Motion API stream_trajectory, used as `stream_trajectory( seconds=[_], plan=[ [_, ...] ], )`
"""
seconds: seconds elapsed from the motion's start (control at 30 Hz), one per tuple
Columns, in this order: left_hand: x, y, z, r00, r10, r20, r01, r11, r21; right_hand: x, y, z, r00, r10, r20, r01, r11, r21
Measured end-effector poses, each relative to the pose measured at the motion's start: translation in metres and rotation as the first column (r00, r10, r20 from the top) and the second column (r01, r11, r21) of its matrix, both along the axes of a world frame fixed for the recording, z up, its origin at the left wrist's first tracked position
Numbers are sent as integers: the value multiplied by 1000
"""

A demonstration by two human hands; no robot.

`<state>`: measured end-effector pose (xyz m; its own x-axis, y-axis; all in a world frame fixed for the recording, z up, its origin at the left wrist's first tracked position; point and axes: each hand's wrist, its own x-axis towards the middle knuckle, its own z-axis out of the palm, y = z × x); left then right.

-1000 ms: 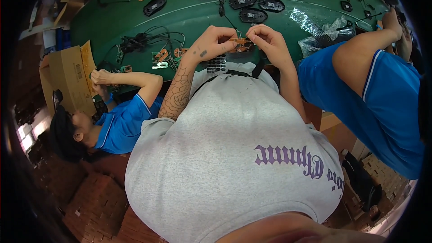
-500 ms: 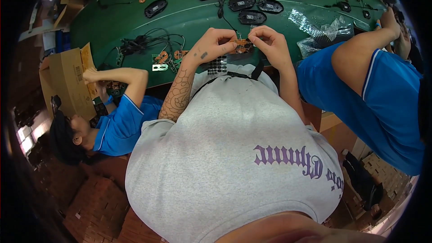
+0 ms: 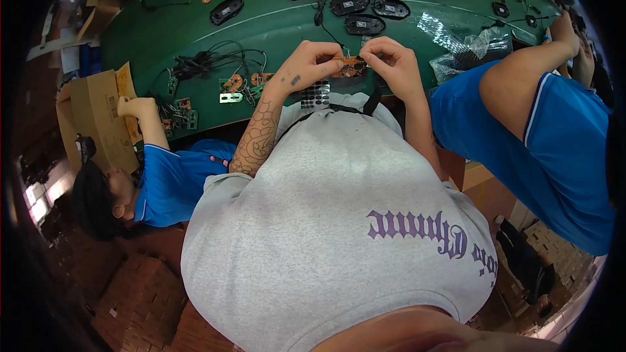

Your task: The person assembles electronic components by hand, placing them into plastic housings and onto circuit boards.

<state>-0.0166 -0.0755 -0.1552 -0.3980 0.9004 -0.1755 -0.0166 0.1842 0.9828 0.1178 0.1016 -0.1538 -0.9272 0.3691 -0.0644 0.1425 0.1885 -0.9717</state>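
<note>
Over the near table edge, my left hand (image 3: 309, 68) pinches the left end of a small orange-brown circuit board (image 3: 348, 67) between thumb and fingers. My right hand (image 3: 396, 67) is closed at the board's right end, thumb and forefinger together at its upper corner; whether a small piece sits between them is hidden. Dark parts show on the board, and a thin black cable (image 3: 331, 34) runs up from it. Below my left hand lies a clear sheet of round black dots (image 3: 315, 94).
Several black mouse shells (image 3: 350, 4) lie farther across the green table (image 3: 280, 23). Bundled black cables (image 3: 195, 64) and loose circuit boards (image 3: 231, 90) are on the left, clear plastic bags (image 3: 466, 52) on the right. Blue-shirted people sit either side; a cardboard box (image 3: 98, 117) stands at left.
My right fingertips have shifted slightly up at the board's right end, and the board has tilted so more of its face shows. The person at left has moved their arm, uncovering more boards.
</note>
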Motion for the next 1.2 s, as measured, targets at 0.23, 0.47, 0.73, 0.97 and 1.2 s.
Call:
stream_trajectory(
  seconds=[0.23,0.47,0.73,0.97,1.2],
  plan=[
    [2,1,1,1000,2,11,-2,1000,-16,-1,1,5,1000,-15,-22,16,996,88],
    [4,2,7,998,-47,-39,46,999,-23,-6,17,13,977,123,177,-119,992,-30],
    [9,2,7,992,-95,-78,93,995,-34,-9,31,22,899,368,236,-329,925,-191],
    [10,3,4,994,-100,-34,100,995,-12,-5,29,11,921,388,39,-381,917,-119],
    [8,1,-2,997,-69,17,69,998,-6,-6,22,10,947,321,1,-321,947,5]
  ],
)
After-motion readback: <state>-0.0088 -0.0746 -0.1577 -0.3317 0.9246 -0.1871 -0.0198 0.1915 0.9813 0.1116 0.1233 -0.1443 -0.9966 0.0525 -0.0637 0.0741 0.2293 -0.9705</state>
